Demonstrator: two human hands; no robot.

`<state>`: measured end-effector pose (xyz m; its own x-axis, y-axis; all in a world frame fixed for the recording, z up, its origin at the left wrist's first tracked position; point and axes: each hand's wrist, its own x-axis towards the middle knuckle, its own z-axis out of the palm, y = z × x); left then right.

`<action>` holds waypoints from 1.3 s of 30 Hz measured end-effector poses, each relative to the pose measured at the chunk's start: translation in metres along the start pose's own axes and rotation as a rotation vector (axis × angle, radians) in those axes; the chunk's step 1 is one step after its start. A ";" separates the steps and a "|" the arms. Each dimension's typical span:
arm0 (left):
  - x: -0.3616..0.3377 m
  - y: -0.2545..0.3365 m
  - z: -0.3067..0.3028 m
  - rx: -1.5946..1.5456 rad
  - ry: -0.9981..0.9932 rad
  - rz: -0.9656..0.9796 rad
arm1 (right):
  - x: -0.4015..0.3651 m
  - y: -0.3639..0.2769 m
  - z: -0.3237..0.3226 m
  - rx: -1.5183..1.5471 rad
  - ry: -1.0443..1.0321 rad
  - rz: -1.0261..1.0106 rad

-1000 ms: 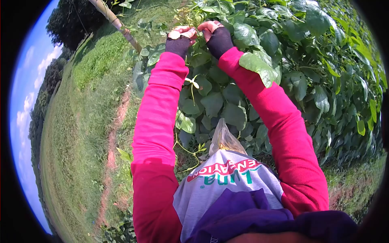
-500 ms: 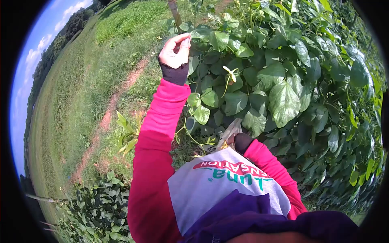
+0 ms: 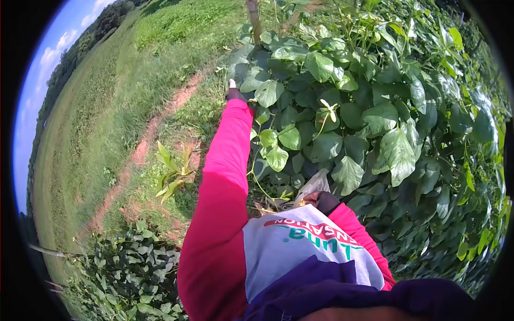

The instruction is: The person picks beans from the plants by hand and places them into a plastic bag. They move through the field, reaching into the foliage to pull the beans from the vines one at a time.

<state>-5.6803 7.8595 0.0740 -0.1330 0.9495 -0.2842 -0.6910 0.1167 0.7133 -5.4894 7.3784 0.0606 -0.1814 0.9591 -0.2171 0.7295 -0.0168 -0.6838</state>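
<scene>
My left hand (image 3: 233, 90) reaches forward to the edge of a leafy climbing vine (image 3: 321, 67), low against its leaves. Only the pale thumb tip and part of the dark hand covering show; the other fingers are hidden. Close to my waist, my right hand (image 3: 320, 200), also in a dark covering, is closed on a translucent plastic bag (image 3: 316, 183). Something small and yellowish shows beside its fingers. A pale yellow flower (image 3: 329, 111) stands out from the leaves between the two hands.
A wooden post (image 3: 254, 21) rises at the vine's far end. Left of the vine runs a bare reddish soil path (image 3: 142, 152) through grass. A broad-bladed plant (image 3: 170, 168) grows beside it, and darker low foliage (image 3: 134, 267) fills the lower left.
My left hand, raised with its fingertips pinched before, has dropped lower into the leaves. My right hand stays at the bag. The view has shifted slightly.
</scene>
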 end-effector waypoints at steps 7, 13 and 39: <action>-0.099 -0.020 0.137 0.382 -0.053 0.914 | -0.006 -0.011 -0.004 0.125 0.001 0.119; -0.112 -0.068 0.164 0.669 -0.079 1.250 | -0.009 -0.005 0.010 0.252 0.062 0.165; -0.232 0.098 -0.231 0.659 0.155 0.694 | -0.167 0.023 -0.018 0.077 0.745 0.286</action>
<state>-5.8810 7.5833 0.0616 -0.4856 0.8254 0.2880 0.1072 -0.2708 0.9567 -5.4308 7.2227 0.0936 0.5137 0.8506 0.1121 0.6286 -0.2842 -0.7240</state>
